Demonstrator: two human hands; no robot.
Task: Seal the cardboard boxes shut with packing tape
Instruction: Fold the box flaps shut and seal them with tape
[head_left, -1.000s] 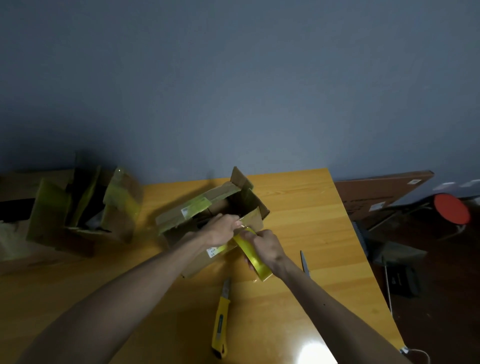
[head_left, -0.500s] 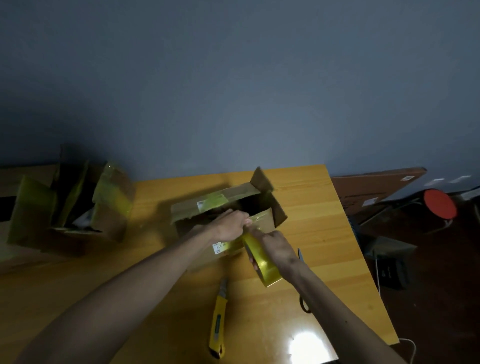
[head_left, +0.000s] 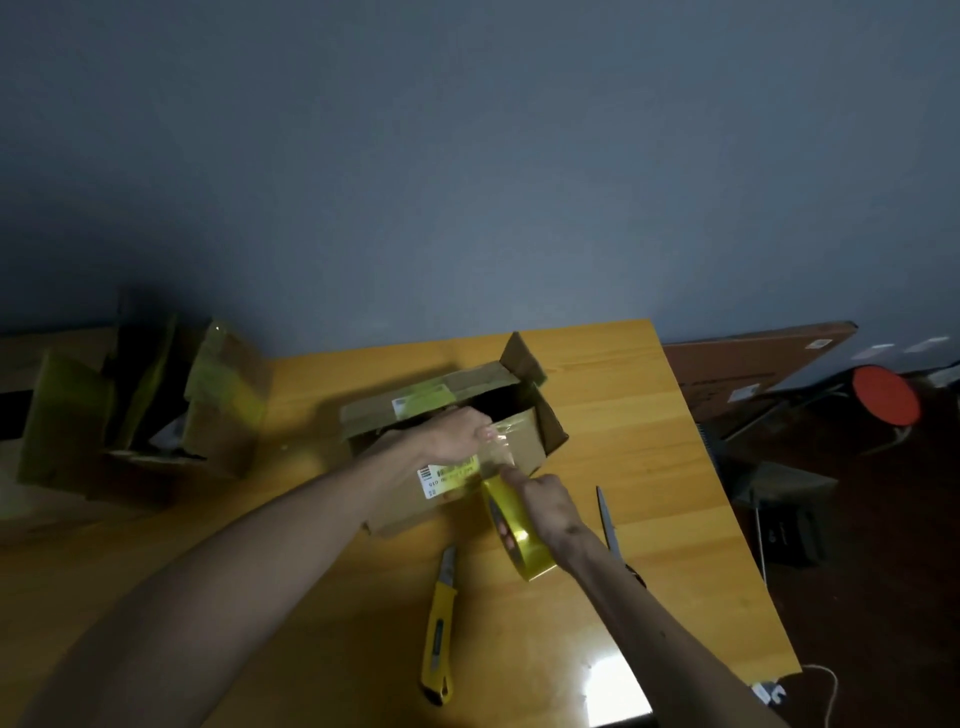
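Observation:
A small cardboard box (head_left: 524, 441) with a white label lies on the wooden table (head_left: 649, 467), its top flaps partly open. My left hand (head_left: 454, 434) rests on the near flap and pinches the free end of clear tape against it. My right hand (head_left: 545, 501) grips a yellow roll of packing tape (head_left: 517, 535) just in front of the box. A short stretch of tape runs from the roll up to my left fingers.
A yellow utility knife (head_left: 439, 629) lies near the table's front edge. Scissors (head_left: 608, 519) lie right of my right arm. Another open box (head_left: 145, 405) with yellow tape stands at the far left. Beyond the right edge are a flat carton (head_left: 753, 364) and a red stool (head_left: 885, 395).
The roll has drawn back from the box toward me, so more tape is pulled out. My left hand stays on the flap. My head has shifted, so the box sits further right in view.

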